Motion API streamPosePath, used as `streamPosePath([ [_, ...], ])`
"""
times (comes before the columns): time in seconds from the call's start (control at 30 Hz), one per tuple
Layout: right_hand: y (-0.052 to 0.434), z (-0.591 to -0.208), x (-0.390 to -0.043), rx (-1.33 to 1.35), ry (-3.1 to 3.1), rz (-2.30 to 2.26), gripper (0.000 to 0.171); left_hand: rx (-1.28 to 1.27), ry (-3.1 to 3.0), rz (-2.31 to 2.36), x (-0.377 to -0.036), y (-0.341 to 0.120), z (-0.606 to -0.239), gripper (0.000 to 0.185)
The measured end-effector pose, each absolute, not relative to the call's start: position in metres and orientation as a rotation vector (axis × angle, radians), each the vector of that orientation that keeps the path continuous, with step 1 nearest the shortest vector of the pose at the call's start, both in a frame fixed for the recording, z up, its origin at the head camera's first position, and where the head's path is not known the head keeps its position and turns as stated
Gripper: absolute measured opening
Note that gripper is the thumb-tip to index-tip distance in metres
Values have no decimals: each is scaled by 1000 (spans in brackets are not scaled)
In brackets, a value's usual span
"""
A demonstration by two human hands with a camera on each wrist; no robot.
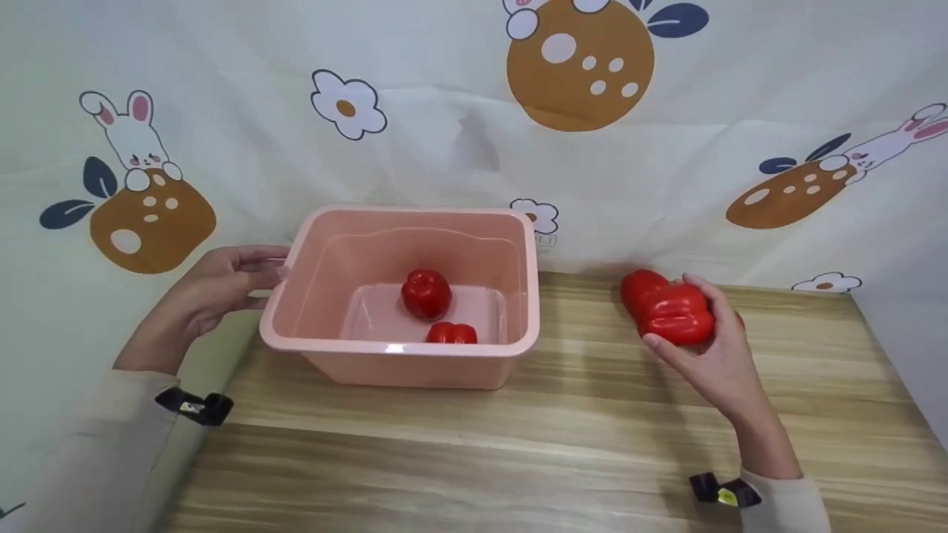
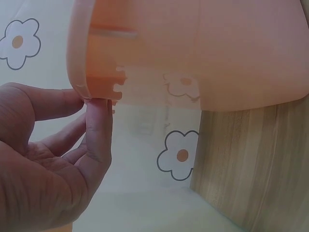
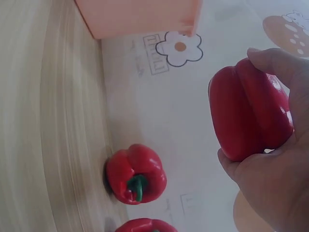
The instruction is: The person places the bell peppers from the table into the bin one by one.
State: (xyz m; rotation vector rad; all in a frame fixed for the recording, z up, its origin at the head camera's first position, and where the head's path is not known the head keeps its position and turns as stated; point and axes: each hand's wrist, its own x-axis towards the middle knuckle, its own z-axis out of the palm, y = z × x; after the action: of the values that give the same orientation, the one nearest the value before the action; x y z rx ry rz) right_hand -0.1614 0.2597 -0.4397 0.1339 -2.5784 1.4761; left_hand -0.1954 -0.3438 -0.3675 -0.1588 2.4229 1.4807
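Note:
My right hand (image 1: 685, 320) grips a red bell pepper (image 1: 670, 311) just above the wooden table (image 1: 474, 444), right of centre. In the right wrist view the fingers (image 3: 270, 179) curl round this pepper (image 3: 246, 121). A second red pepper (image 1: 638, 287) lies on the table behind it, stem showing (image 3: 136, 175), and a third pepper (image 3: 145, 225) peeks in beside it. A pink plastic tub (image 1: 400, 366) stands at centre left with two red peppers (image 1: 426, 293) (image 1: 451, 333) inside. My left hand (image 1: 265, 281) holds the tub's left rim, fingertips (image 2: 99, 121) pinching its lip (image 2: 91, 92).
A cloth backdrop (image 1: 459, 133) printed with rabbits and flowers hangs behind the table and drapes down at its left edge (image 2: 145, 169). Bare wood lies in front of the tub and between the tub and my right hand.

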Motion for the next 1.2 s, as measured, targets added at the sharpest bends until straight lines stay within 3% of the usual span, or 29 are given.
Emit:
streamPosePath([
  [1.2,194,-420,-180,387,-2499,1642,89,-171,2423,1472,-197,-343,-368,61],
])
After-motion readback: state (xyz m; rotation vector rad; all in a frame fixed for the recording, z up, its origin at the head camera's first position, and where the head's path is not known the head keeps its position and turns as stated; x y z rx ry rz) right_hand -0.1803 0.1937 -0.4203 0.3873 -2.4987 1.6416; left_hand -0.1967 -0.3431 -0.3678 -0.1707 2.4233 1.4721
